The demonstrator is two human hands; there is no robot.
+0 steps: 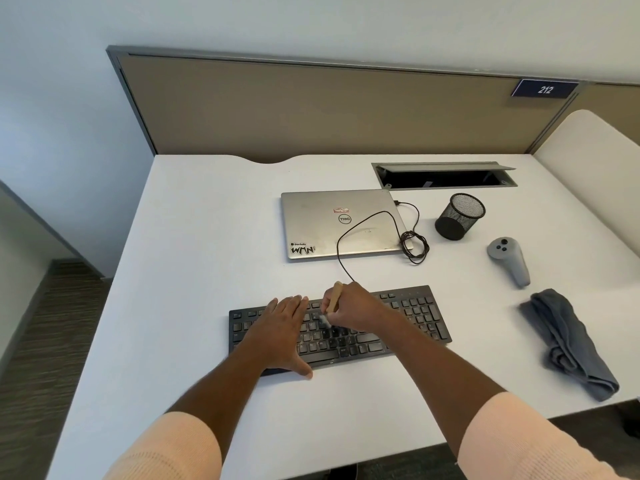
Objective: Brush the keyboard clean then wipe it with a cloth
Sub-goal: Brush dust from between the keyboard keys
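Now brush (334, 299) on kbd (420, 315)

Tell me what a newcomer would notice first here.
The hands on the black keyboard at the front of the desk: the left hand lies flat on the keys, the right hand grips a wooden-handled brush, bristles down. Behind lies a closed Dell laptop; a crumpled grey cloth sits far right.
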